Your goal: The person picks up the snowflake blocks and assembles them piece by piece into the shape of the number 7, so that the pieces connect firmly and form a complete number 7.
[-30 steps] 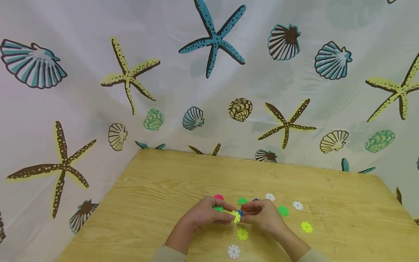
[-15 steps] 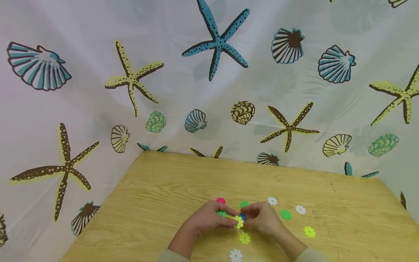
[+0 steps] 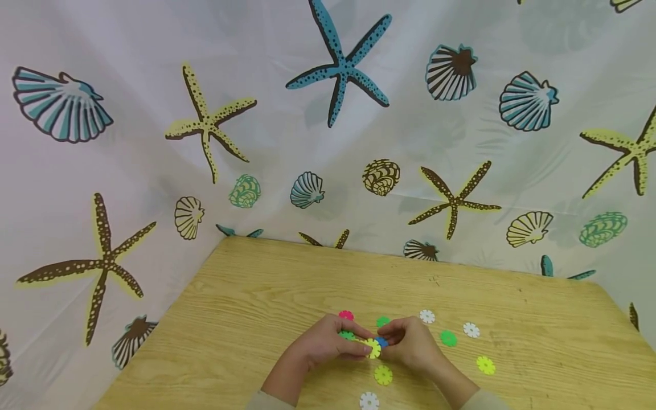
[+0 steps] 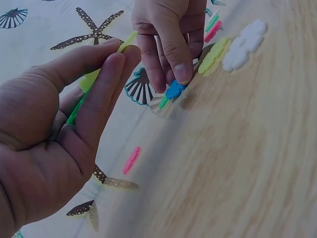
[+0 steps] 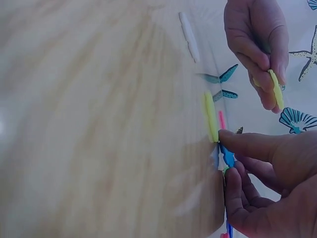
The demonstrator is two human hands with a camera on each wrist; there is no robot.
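My left hand [image 3: 320, 341] pinches a yellow notched disc [image 3: 373, 349] between thumb and fingers. A green disc [image 3: 347, 335] shows behind those fingers; the left wrist view has green plastic [image 4: 75, 111] inside that hand, near more yellow. Whether the pieces are joined is hidden. Just to the right, my right hand [image 3: 414, 345] pinches a blue notched disc [image 5: 228, 156] between thumb and fingertips. In the left wrist view the blue disc [image 4: 175, 89] is low by the tabletop, apart from the yellow one.
Loose notched discs lie around the hands on the wooden table [image 3: 256, 296]: pink [image 3: 346, 315], green [image 3: 448, 338], white [image 3: 471, 329], yellow [image 3: 485, 365]. Nearer lie another yellow disc [image 3: 382, 375] and a white one [image 3: 369, 401]. A shell-and-starfish curtain [image 3: 328, 142] encloses the table.
The head view has shifted slightly, moving the scene down and right. My right fingers have closed in around the blue disc. My left hand keeps its hold on the yellow disc.
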